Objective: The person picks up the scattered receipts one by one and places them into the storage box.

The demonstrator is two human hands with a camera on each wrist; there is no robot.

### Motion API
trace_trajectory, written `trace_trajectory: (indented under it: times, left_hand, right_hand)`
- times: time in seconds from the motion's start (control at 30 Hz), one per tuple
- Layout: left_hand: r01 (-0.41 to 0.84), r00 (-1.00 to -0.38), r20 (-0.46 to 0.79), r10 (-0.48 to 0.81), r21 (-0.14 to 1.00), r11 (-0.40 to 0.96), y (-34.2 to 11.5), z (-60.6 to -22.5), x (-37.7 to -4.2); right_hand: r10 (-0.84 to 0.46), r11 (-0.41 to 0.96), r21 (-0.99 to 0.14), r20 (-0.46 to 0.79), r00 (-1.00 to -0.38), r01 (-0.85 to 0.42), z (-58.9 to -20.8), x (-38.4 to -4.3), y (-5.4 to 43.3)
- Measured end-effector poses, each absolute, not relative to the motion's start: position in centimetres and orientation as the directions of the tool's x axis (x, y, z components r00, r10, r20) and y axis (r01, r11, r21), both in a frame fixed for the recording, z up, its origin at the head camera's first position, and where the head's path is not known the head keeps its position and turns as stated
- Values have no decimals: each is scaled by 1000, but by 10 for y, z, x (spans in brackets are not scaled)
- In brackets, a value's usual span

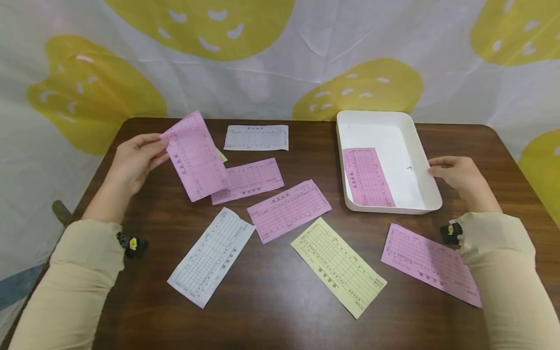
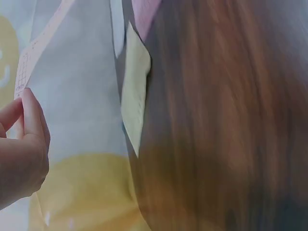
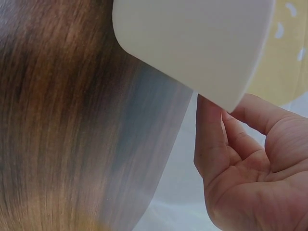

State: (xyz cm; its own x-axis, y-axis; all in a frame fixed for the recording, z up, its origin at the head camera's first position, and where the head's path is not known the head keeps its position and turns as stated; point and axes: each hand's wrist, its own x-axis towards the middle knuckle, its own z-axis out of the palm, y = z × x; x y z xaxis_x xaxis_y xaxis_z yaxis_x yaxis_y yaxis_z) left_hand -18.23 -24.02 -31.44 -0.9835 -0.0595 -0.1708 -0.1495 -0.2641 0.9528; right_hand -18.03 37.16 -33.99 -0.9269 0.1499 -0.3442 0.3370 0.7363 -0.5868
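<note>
My left hand (image 1: 137, 158) pinches a pink printed slip (image 1: 197, 155) by its upper left corner and holds it raised over the table's left side. In the left wrist view, thumb and fingers meet at the edge of that slip (image 2: 30, 62). Beneath it a yellow slip (image 1: 222, 155) is mostly hidden, and another pink slip (image 1: 251, 181) is partly covered. My right hand (image 1: 461, 176) grips the right wall of a white tray (image 1: 420, 146), thumb on the rim and fingers under it. One pink slip (image 1: 367, 177) lies inside the tray at its left.
On the brown table (image 1: 271, 291) lie a white slip (image 1: 258, 137) at the back, a pink slip (image 1: 288, 211) mid-table, another white slip (image 1: 211, 257), a yellow slip (image 1: 339, 267), and a pink slip (image 1: 428, 262) near my right sleeve. A patterned curtain (image 1: 262, 87) hangs behind.
</note>
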Motion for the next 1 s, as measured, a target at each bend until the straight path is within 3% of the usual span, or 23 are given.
trace_trajectory:
  times: [0.47,1.0]
  left_hand:
    - [-209,-978,-203,55,971,-120,-156,-302,-196]
    - [-254,-964,-240,114,959,-124,-60,-310,-215]
  right_hand:
    - [177,708,-597,-367,-913,377,-341,-182,369]
    - [160,729,-591,-345,-925,346,-341,-186,368]
